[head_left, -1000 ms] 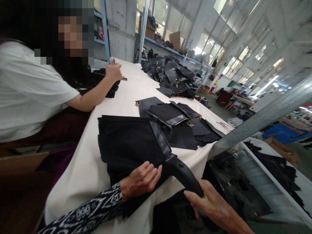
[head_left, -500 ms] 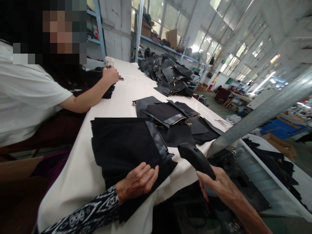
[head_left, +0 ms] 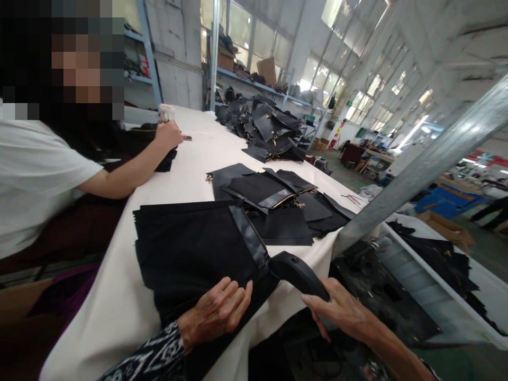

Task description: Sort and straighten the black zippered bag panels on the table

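Observation:
A stack of black fabric pieces (head_left: 190,248) lies at the near edge of the table, each with loose layered edges showing at the left. A shiny black strip (head_left: 246,233) with a zipper along it runs down the top piece's right side. My left hand (head_left: 216,312) rests on the lower part of this stack, its fingers curled together against the cloth. In my right hand (head_left: 337,304) is a curved black handheld tool (head_left: 296,272), gripped by its handle. The tool's broad head touches or hovers just over the strip's lower end; which one I cannot tell.
More black zippered pieces (head_left: 265,193) lie beyond the stack, with a large pile (head_left: 270,119) farther back. A co-worker's arm (head_left: 130,177) reaches over the table at left. A slanted metal post (head_left: 416,159) and a white bin (head_left: 436,286) of black pieces stand at right.
My right hand has brought the black tool left and down to the strip's lower end. My left hand stays on the fabric. The whole view has shifted slightly.

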`<state>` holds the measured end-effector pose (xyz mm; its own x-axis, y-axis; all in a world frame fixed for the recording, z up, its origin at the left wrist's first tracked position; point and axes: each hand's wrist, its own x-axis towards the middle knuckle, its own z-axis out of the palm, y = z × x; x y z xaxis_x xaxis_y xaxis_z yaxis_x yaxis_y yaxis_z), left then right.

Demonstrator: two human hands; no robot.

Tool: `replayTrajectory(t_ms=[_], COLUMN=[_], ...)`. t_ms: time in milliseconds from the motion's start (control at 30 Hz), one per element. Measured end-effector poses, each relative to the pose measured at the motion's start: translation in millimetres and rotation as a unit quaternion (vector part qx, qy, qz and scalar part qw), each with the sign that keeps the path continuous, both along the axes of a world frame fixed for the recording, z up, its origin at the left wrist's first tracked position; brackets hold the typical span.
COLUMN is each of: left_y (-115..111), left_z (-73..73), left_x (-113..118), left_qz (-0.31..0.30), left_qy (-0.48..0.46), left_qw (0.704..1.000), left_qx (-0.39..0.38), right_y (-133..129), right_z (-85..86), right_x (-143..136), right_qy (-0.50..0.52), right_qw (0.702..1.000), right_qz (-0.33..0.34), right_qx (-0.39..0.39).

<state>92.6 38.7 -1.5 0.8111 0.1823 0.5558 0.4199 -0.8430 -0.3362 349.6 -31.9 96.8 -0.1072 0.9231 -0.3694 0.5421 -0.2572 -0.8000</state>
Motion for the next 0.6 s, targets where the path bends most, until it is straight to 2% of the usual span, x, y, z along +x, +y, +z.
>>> replayTrajectory(t_ms=[233, 467, 600], left_y=[0, 0, 0], left_z=[-5.7, -2.8, -16.7], left_x=[-1, 0, -3], left_qz=[-0.003, 0.003, 0.012], left_qy=[0.001, 0.021, 0.025], left_qw=[1.0, 1.0, 1.0], left_qx=[-0.004, -0.013, -0.012], right_y=[-1, 11, 3], right_z=[-6.5, 8.8, 9.1], right_x=[2, 16, 25], right_qy=[0.026, -0.003, 0.011], right_qw=[0.999, 0.998, 0.997], right_qz=[0.004, -0.056, -0.064], right_qx=[-0.024, 0.035, 0.04])
